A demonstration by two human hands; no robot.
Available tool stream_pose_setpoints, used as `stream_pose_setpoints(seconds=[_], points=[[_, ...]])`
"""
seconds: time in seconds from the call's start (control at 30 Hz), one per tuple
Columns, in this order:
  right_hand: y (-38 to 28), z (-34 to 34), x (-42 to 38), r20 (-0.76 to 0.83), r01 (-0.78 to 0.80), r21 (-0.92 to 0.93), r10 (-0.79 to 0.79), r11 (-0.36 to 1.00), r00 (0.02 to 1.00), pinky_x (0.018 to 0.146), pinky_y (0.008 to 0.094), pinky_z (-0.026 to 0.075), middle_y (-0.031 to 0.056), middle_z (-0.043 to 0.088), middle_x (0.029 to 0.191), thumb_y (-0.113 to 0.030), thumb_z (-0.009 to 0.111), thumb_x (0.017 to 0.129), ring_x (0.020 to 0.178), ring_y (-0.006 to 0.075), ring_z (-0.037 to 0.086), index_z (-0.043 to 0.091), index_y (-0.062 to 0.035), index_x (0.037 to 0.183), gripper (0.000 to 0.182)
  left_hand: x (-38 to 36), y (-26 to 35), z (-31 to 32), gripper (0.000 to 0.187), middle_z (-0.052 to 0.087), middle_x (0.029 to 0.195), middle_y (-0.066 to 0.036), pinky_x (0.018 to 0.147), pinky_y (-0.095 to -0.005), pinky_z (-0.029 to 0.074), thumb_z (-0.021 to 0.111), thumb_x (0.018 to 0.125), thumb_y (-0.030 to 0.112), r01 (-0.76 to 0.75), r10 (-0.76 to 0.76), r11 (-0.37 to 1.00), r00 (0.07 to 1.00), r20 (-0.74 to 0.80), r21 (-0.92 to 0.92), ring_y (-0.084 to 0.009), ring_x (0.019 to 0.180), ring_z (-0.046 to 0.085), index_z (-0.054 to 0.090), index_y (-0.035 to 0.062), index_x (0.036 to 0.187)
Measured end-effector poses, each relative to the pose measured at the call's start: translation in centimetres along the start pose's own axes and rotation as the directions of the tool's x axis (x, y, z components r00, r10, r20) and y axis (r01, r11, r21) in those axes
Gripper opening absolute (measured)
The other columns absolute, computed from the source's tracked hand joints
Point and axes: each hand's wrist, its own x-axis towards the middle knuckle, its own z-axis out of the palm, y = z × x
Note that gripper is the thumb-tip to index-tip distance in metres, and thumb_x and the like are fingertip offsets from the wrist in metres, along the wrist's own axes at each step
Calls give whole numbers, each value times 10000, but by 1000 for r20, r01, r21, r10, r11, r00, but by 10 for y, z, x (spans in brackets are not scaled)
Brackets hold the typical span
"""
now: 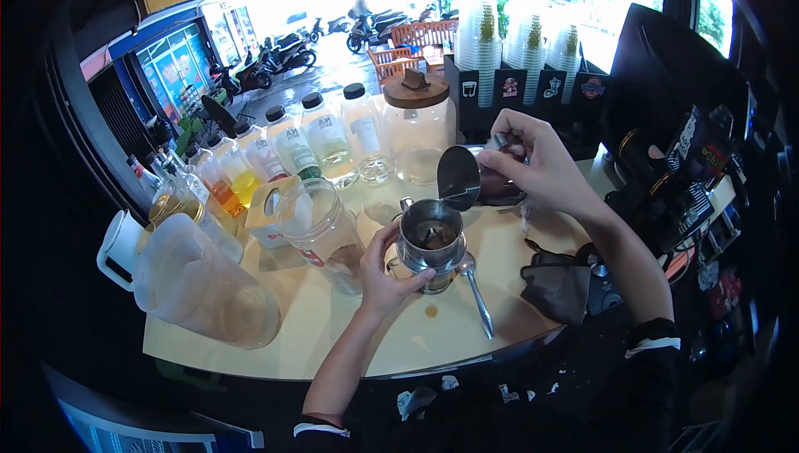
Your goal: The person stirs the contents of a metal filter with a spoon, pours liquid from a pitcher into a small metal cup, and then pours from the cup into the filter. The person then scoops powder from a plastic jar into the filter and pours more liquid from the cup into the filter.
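My left hand (387, 277) is closed around the metal drip coffee filter (431, 260), which sits on top of a small glass (436, 285). Dark liquid and wet grounds show inside the filter. Up and to the right, my right hand (539, 162) grips a shiny metal pitcher (498, 188) by its handle. The pitcher is tilted left, its dark round mouth just over the filter's rim, and a thin stream seems to fall from its lip. A metal spoon (477, 297) lies right of the glass, and a small brown spill (431, 311) marks the table in front.
Left of the filter stand an open clear jar (320, 224) and a large plastic pitcher (200, 287). Capped bottles (329, 141) and a wooden-lidded jar (419, 137) line the back. Stacked cups (478, 37) rise behind. A dark cloth (556, 287) lies at right, near the front edge.
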Motion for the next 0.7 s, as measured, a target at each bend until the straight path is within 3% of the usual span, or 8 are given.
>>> stream_pose_setpoints(seconds=[0.03,0.07,0.13,0.17,0.23,0.6,0.7], points=[[5,-1,-1,-18,-29,115,31,993,999,516,194,401,-16,522,655,-55,648,855,629,8,487,459,-17,792,203,0,0,1,841,573,1196,-156,1020,-376,416,867,596,282,-27,28,1000,999,-26,14,-236,1132,563,466,-35,1264],[12,-2,-2,-19,-29,115,32,993,999,516,194,401,-16,522,655,-55,648,855,629,8,487,459,-17,792,203,0,-1,0,841,573,1196,-156,1020,-376,416,867,596,282,-28,28,1000,999,-25,13,-236,1132,563,466,-35,1264],[33,-5,-4,-68,-26,308,49,951,996,555,188,441,-11,560,698,-46,634,863,678,17,546,472,-22,792,179,-1,-1,-2,911,517,1261,-151,1067,-382,351,874,615,299,31,-31,1000,999,23,0,-237,1197,501,401,-49,1311],[40,-5,-6,-69,-26,307,49,951,996,555,188,441,-11,560,698,-46,634,863,678,17,546,472,-22,792,179,-1,-2,-2,911,517,1261,-151,1067,-382,351,874,615,299,31,-30,1000,999,24,-1,-237,1197,501,401,-49,1311],[55,-5,-13,-131,-127,404,195,906,972,556,195,429,-10,575,712,-71,626,874,676,21,547,492,-33,792,161,-1,-3,-2,910,516,1261,-153,1064,-383,353,874,616,300,17,-17,1000,1000,25,2,-236,1195,501,401,-51,1310],[193,33,-45,-195,-275,574,456,771,868,569,228,385,-21,517,695,-113,594,889,623,56,477,493,-83,798,139,-1,-2,1,827,575,1187,-152,1034,-376,405,868,595,239,-13,12,1000,999,-31,-22,-235,1136,559,462,-35,1261],[217,39,-49,-143,-257,627,433,735,890,595,241,402,-7,532,724,-140,578,908,661,72,501,495,-87,821,131,-1,-1,2,829,572,1191,-153,1039,-378,401,869,594,234,-12,11,1000,999,-33,-26,-237,1141,556,459,-37,1262]])
